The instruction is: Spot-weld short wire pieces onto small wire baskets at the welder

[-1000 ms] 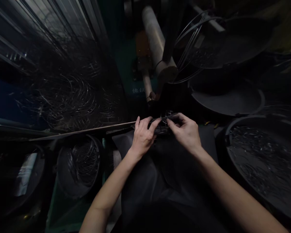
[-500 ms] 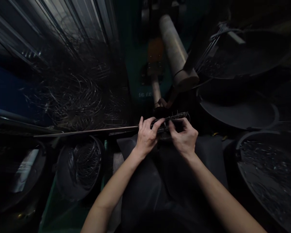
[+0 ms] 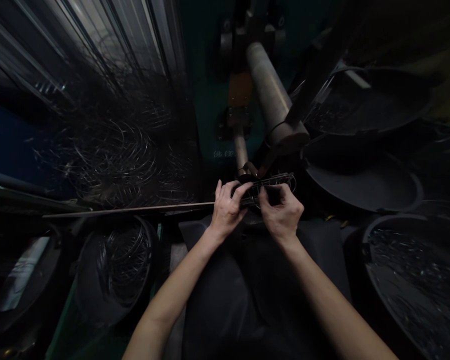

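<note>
Wire rings sit bunched in a small stack [image 3: 267,186] at centre frame, pinched by the left hand [image 3: 227,210] and right hand [image 3: 282,212], while loose rings fill the tub [image 3: 416,280] at lower right, seemingly unsorted.

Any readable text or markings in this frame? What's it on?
Only one marking: pale characters on the green machine panel, just above the hands, at about. Too small and blurred to read; they look like two or three Chinese characters.
No labels legible on the tubs or wire rings.
</note>
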A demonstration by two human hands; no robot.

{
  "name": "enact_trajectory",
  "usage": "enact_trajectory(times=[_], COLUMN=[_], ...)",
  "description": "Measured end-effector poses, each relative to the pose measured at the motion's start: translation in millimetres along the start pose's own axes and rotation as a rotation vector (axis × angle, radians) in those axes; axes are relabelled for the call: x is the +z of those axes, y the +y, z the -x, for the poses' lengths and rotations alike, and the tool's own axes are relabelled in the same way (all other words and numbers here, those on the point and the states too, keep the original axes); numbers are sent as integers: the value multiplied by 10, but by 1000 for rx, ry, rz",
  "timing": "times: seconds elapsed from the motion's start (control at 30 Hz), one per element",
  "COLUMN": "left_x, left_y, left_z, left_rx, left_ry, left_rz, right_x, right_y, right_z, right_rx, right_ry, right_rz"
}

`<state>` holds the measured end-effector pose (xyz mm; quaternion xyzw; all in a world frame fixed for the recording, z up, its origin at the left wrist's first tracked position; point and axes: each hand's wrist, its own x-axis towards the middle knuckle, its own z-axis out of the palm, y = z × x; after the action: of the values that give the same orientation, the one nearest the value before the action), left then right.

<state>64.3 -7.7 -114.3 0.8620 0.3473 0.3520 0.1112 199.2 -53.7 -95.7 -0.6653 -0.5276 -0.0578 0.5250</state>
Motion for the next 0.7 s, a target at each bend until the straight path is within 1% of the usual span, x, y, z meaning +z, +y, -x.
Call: enact_trajectory(times=[0.17, 0.4, 0.47, 0.57, 0.63, 0.7], left_x=[10, 36, 58, 79, 74, 49], left_y=[-30, -77, -110, -187, -244, -289], left_z=[-36, -94, -86, -63, -65, -93], left_rx=[-3, 36, 32, 33, 35, 34], left_ry=[4, 50, 28, -23, -37, -27], left_rz=[-3, -50, -72, -88, -77, -61], right_x=[45, 99, 107, 144, 168, 140], right_y=[25, 28, 63, 87, 40, -51], right_z=[-25, -82, -65, -26, -26, -63], right_rx=[-67, -57, -28, 64, 135, 167], right_ry=[41, 58, 54, 19, -15, -61], right_rz=[13, 0, -2, 7, 18, 9])
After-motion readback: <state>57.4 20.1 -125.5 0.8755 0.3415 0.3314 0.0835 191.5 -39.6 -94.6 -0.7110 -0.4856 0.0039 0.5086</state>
